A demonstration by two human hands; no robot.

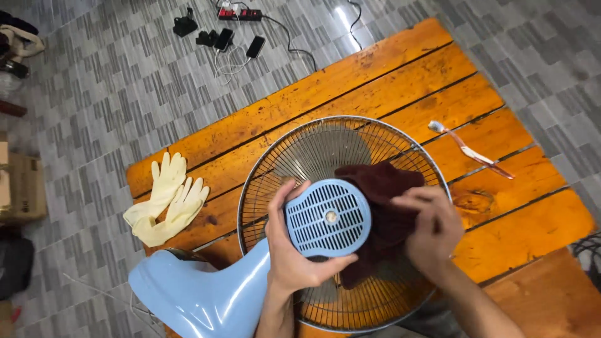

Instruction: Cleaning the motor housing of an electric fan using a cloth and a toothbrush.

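Observation:
A round wire fan grille (pixel 300 159) lies flat on an orange wooden table (pixel 388 81). My left hand (pixel 291 253) grips the light blue slotted round cap (pixel 327 218) at the grille's middle, thumb under it, fingers over its left edge. My right hand (pixel 433 230) presses a dark brown cloth (pixel 382 188) onto the wires just right of the cap. The fan's light blue body (pixel 200 294) sticks out to the lower left, under my left wrist.
A pair of cream rubber gloves (pixel 166 200) lies at the table's left end. A screwdriver with a clear reddish handle (pixel 472 152) rests at the right. On the grey tiled floor beyond are phones, chargers and a power strip (pixel 238 14). Cardboard boxes (pixel 22 188) stand at the left.

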